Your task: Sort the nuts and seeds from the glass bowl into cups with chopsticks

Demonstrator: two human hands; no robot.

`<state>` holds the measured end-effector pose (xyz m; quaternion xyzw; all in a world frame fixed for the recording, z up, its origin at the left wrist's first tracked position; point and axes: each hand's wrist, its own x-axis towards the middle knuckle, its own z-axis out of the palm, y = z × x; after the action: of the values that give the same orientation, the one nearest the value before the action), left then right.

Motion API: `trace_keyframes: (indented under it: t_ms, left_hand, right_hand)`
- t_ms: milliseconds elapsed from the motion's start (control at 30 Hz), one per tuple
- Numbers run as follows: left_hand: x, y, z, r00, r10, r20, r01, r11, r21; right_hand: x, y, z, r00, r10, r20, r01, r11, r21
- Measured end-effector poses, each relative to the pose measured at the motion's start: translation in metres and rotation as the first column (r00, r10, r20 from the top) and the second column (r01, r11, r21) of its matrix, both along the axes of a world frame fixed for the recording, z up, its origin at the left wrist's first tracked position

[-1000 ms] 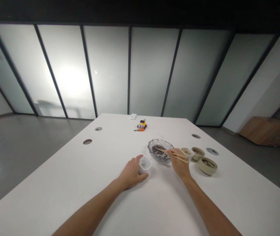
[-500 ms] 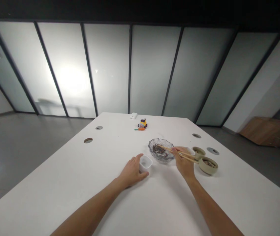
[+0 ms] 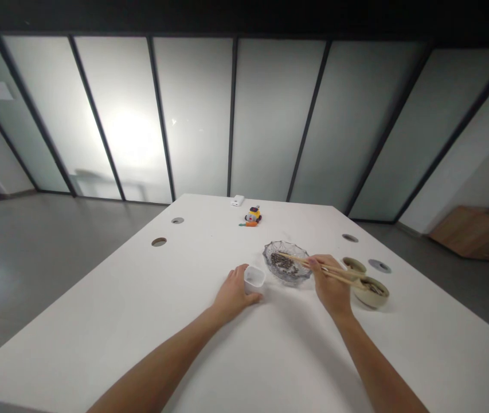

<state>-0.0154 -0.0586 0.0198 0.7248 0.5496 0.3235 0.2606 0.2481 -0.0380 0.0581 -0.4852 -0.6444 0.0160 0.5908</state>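
Note:
My left hand (image 3: 232, 293) is curled round a small white plastic container (image 3: 254, 277), thumb on its near side and fingers at its far left. In my right hand (image 3: 332, 284) is a pair of wooden chopsticks (image 3: 330, 268). Their tips reach into a clear scalloped glass bowl (image 3: 303, 279) that holds many small dark brown pieces. Whether the tips grip a piece is too small to tell. Two greenish round bowls (image 3: 371, 299) stand just beyond my right hand, the nearer one with some contents.
Farther back on the white table (image 3: 141, 312) are a yellow toy vehicle (image 3: 253, 214), an orange carrot-shaped toy (image 3: 250, 225) and a white box-like object (image 3: 237, 201). Round holes, including one at the left (image 3: 159, 242), break the tabletop on both sides. Frosted glass panels stand behind.
The view has shifted slightly. My left fingers and thumb have closed in on the white container. My right hand has moved a little to the right, with the chopstick tips still over the glass bowl.

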Motion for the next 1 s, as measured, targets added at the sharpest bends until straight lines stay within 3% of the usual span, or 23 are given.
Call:
trace_keyframes:
  t_ms: [100, 167, 400, 1000]
  left_hand:
    - [0.0, 0.001, -0.002, 1.0, -0.023, -0.013, 0.023, 1.0, 0.009]
    - [0.0, 0.001, -0.002, 0.999, -0.031, -0.026, 0.032, 0.999, 0.017]
    - [0.001, 0.0, 0.0, 0.997, -0.042, -0.071, 0.043, 0.999, 0.011]
    - [-0.002, 0.0, -0.001, 0.995, -0.066, -0.079, 0.067, 0.998, 0.012]
  right_hand:
    - [0.012, 0.012, -0.012, 0.993, -0.005, 0.115, -0.003, 0.998, 0.066]
    - [0.015, 0.02, -0.02, 0.989, 0.034, 0.145, -0.04, 0.998, 0.039]
    - [0.01, 0.037, -0.038, 0.985, 0.158, 0.069, -0.153, 0.986, -0.066]
    - [0.012, 0.034, -0.037, 0.995, 0.084, 0.061, -0.084, 0.996, -0.017]
